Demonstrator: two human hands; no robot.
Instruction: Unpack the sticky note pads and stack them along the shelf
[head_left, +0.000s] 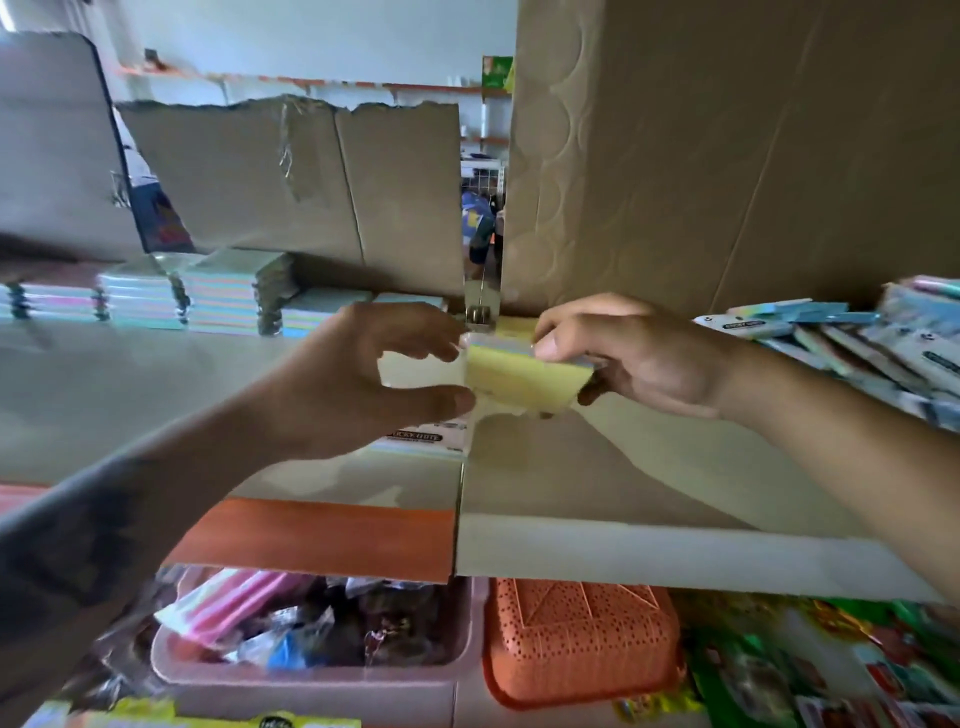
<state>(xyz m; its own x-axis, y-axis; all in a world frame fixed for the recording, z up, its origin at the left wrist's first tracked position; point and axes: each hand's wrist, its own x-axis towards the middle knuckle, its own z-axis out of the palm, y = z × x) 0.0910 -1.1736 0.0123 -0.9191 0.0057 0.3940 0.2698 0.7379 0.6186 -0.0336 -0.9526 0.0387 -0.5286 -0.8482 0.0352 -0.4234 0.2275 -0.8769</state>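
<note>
Right hand (639, 358) grip: thumb on top, fingers under yellow-faced pastel sticky note pad (519, 382), held above pale shelf (649, 467). Left hand (358, 384) grip: thumb and fingers pinching clear wrapper (421, 371) at pad's left edge. Stacked pastel pads (228, 296) in row at shelf back left, before torn cardboard sheet (291, 176). Packaged pads (872, 348) heaped far right. Orange perforated basket (576, 639) below shelf.

matt cardboard box (727, 156), perforated plastic basket (582, 644)
</note>
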